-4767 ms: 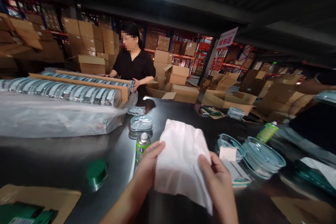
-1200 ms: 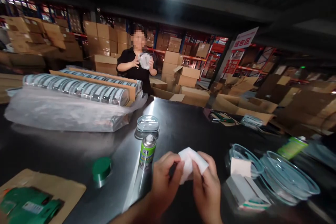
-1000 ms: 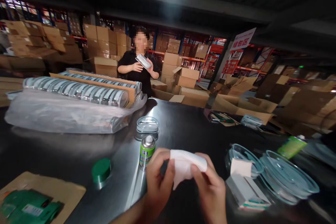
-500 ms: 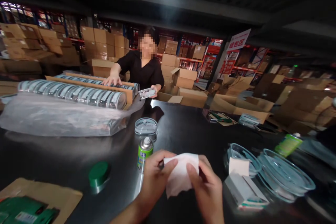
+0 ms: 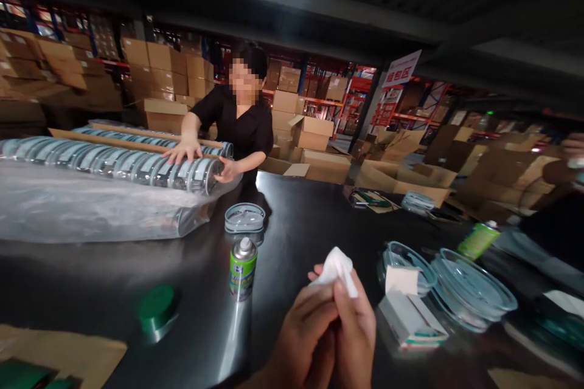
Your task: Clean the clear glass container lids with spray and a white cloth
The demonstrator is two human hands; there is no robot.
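Over the dark table, my left hand [image 5: 305, 322] and my right hand [image 5: 358, 331] are pressed together around a crumpled white cloth [image 5: 336, 267]. The cloth's peak sticks up above my fingertips; the rest is hidden in my hands. A green spray can [image 5: 243, 272] with a white nozzle stands upright to their left. Behind the can lies a clear oval lid [image 5: 244, 219] with a grey rim. To the right of my hands is a small white carton [image 5: 415, 319] with its flap up, beside several clear oval pieces with pale blue rims [image 5: 477, 289].
A round green object [image 5: 156, 307] and brown cardboard [image 5: 59, 349] lie on the left. Across the table, a co-worker [image 5: 241, 115] touches a long row of clear lids [image 5: 132, 167] in plastic wrap [image 5: 86, 206]. Another green can [image 5: 478, 240] stands at the right.
My hands have come together and bunched up the cloth, which was spread between them. The co-worker's hand no longer holds a separate clear piece and now touches the row's end.
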